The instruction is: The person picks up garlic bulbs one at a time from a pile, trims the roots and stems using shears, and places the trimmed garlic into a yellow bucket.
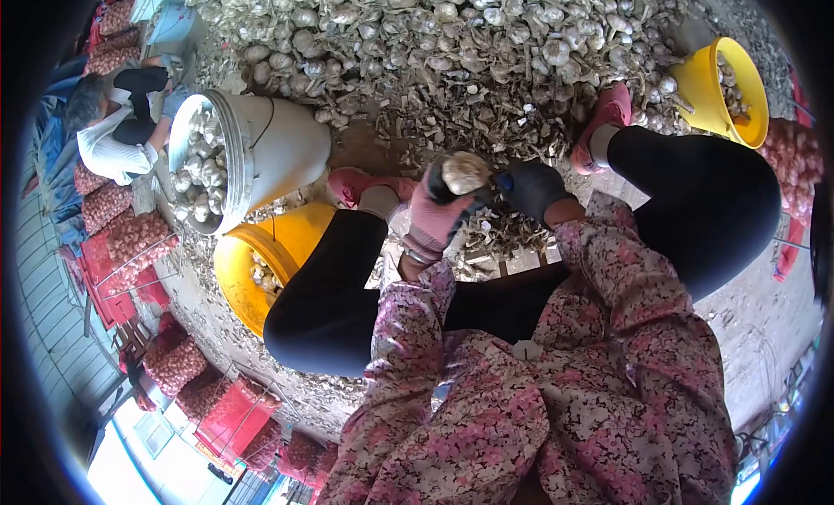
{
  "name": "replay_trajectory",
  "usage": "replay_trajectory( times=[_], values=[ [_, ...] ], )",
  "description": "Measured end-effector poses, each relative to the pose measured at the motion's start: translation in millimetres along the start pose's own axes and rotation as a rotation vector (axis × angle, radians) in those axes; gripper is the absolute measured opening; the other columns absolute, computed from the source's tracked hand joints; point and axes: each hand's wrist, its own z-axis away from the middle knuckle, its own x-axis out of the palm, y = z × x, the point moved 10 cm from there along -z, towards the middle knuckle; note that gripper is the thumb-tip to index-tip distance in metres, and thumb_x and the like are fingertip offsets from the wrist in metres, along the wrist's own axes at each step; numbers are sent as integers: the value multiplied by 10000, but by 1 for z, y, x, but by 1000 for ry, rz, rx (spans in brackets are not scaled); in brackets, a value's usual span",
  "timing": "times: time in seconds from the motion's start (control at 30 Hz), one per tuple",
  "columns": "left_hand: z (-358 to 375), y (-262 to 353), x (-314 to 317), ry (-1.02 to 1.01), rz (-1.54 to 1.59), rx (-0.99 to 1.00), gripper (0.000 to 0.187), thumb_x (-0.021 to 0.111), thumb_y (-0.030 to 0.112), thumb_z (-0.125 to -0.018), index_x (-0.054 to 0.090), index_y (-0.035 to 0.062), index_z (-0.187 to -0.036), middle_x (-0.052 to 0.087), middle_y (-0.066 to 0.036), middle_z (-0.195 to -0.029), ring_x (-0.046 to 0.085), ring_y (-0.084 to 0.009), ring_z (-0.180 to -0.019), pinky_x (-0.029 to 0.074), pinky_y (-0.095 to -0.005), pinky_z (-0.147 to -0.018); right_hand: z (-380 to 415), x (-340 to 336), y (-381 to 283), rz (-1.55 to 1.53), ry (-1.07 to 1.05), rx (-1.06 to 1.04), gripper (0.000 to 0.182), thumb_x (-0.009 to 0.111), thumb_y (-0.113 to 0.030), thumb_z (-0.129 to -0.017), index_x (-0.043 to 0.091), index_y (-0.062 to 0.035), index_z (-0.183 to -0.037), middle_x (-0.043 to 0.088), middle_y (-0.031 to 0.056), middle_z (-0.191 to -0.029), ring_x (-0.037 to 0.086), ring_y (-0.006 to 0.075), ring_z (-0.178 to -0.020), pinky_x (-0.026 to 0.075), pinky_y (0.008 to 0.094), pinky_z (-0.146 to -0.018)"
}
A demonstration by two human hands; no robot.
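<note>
My left hand [436, 211], in a pink glove with dark fingers, is closed around a garlic bulb [465, 172] held up between my knees. Just to its right is my right hand [532, 190] in a dark glove, its fingers curled together. A small blue object [504, 182] shows at those fingertips, close to the bulb; the rest of it is hidden in the grip. Beneath both hands lie dry garlic stalks and scraps [491, 231]. Beyond them spreads a large heap of garlic bulbs [417, 44].
A white bucket [291, 144] of garlic bulbs lies tipped at left, with a yellow bucket [300, 231] by my left knee. Another yellow bucket [699, 88] leans at far right. A co-worker [122, 127] sits at left, near red net sacks [139, 240].
</note>
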Motion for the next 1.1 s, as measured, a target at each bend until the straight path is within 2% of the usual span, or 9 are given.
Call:
replay_trajectory(
  times=[0.2, 0.37, 0.4, 0.47, 0.6, 0.73, 0.8, 0.87, 1.1],
  values=[
    [-21, 6, -28, 12, 980, -177, 237, 505, 198, -937, 560, 79, -1135, 638, -86, -1039, 607, -227, -953, 495, -382, -814, 30, -4, -15, -605, 5, 121, 552, 672, -471, -775, 550, -52, -1112, 635, 192, -990, 630, 326, -930, 503, 391, -800],
    [-9, -6, -9, 100, 823, -314, 264, 510, 290, -930, 561, 92, -1096, 597, -61, -969, 546, -220, -988, 417, -349, -917, 43, -20, -45, -736, 141, -84, 556, 667, -441, -797, 514, -47, -1158, 618, 183, -1047, 616, 317, -959, 493, 382, -819],
    [-10, -16, -2, -196, 828, -201, 317, 508, 328, -926, 553, 63, -1095, 592, -89, -960, 544, -227, -1002, 410, -364, -946, 40, -19, -46, -743, 126, -87, 523, 665, -420, -802, 533, -39, -1135, 630, 184, -1013, 624, 319, -935, 496, 380, -810],
    [10, -27, -8, 246, 624, -380, 314, 496, 309, -935, 549, 54, -1111, 595, -112, -993, 547, -231, -1010, 399, -366, -976, 42, -23, -44, -748, 114, -87, 490, 662, -398, -807, 552, -32, -1113, 641, 185, -978, 632, 322, -911, 499, 379, -802],
    [2, -25, -23, 232, 745, -375, 297, 487, 276, -944, 549, 54, -1133, 604, -125, -1042, 552, -244, -1012, 401, -353, -984, 40, -13, -27, -652, 63, -2, 385, 646, -402, -808, 643, -47, -957, 663, 160, -796, 654, 312, -782, 511, 377, -748],
    [-28, 99, -67, 9, 856, 143, 269, 526, 252, -937, 588, 43, -1095, 619, -75, -1078, 561, -193, -1003, 383, -315, -1001, 29, -7, -26, -644, 28, 67, 364, 637, -417, -823, 649, -55, -863, 650, 116, -689, 653, 259, -670, 513, 364, -634],
    [-25, 152, -133, 385, 907, 426, 475, 575, 390, -895, 542, 17, -1187, 563, -147, -1240, 517, -225, -1182, 428, -318, -991, 25, 20, -21, -1197, -161, 256, 377, 618, -424, -851, 617, -57, -766, 596, 51, -588, 619, 185, -579, 482, 317, -526],
    [-31, 190, -146, 242, 907, 546, 564, 562, 407, -897, 451, 21, -1292, 510, -163, -1310, 465, -248, -1246, 424, -377, -1001, 18, 13, -31, -1333, -184, 220, 367, 609, -422, -867, 587, -68, -773, 561, 12, -596, 569, 123, -535, 446, 264, -468],
    [-107, -1, -290, 893, 30, -165, 494, 626, 34, -771, 517, 61, -1251, 616, -122, -1031, 624, -247, -914, 510, -286, -785, -1, 22, -32, -1634, -212, 332, 434, 629, -399, -856, 540, -50, -1099, 580, 33, -858, 589, 123, -695, 520, 300, -592]
  ],
)
